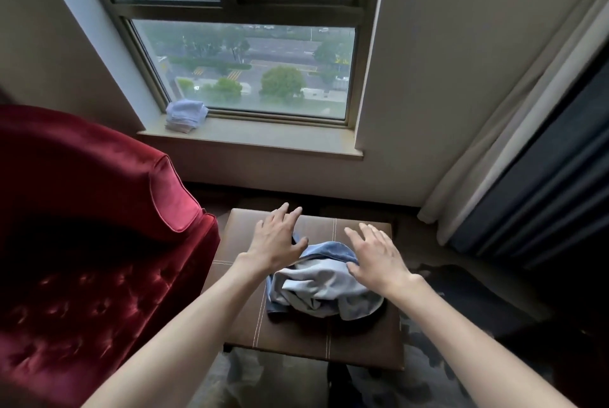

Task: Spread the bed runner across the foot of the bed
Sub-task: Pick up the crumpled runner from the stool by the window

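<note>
Head view: bed runner (316, 285) is bunched in a heap on top of the brown ottoman (296, 338), roughly mid-top. A dark round thing (365, 320) pokes out under the heap's near right edge; can't tell what it is. My left hand (280, 238) is palm down, fingers straight and spread, over the heap's far left corner, thumb at the fabric edge, gripping nothing. My right hand (375, 257) is the same: fingers splayed, palm down at the far right side, thumb touching or just off the cloth, can't tell which; nothing held. Around it: red armchair (82, 210) hard against the ottoman's left side. Window (244, 68) ahead, with a stack of folded cloths (186, 116) at the left end of the windowsill (263, 140). Light curtain (494, 144) and dark curtain (543, 193) hang on the right, well apart from the ottoman. Patterned carpet (237, 374) underneath. Materials: runner is soft, creased, blue face with pale grey reverse showing. Ottoman is square, smooth, leather-look, with pale stitch lines. Armchair is tufted velvet with a rolled arm.
</note>
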### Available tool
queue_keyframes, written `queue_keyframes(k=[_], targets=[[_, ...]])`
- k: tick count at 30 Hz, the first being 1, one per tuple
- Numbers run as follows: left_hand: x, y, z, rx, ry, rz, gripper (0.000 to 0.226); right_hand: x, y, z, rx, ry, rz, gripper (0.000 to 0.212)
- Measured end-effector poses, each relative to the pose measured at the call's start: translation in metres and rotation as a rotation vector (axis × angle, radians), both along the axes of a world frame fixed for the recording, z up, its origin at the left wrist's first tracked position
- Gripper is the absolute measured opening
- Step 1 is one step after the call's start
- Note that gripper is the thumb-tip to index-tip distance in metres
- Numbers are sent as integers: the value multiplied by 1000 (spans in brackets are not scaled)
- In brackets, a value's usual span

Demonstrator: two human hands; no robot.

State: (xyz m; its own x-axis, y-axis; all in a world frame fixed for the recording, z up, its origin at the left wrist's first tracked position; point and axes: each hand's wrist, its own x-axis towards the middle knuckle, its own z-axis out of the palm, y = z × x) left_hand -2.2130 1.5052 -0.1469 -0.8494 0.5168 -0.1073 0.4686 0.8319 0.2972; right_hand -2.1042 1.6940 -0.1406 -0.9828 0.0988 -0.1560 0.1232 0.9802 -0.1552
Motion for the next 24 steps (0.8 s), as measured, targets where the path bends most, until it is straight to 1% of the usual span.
queue_keyframes(k=[6,10,14,19,24], targets=[[-38,24,-26,-81,-34,11,72,-55,30,-34,-79,-41,68,76],[-50,36,-60,-140,-84,2,75,-79,39,-70,-125,-80,123,79],[-59,39,-101,-222,-108,-55,79,-92,43,-114,-164,-168,159,83],[-84,36,-175,-322,-215,-92,91,-105,51,-187,-172,-281,178,99],[-104,41,-265,-371,-284,-151,112,-123,58,-266,-118,-366,181,116]])
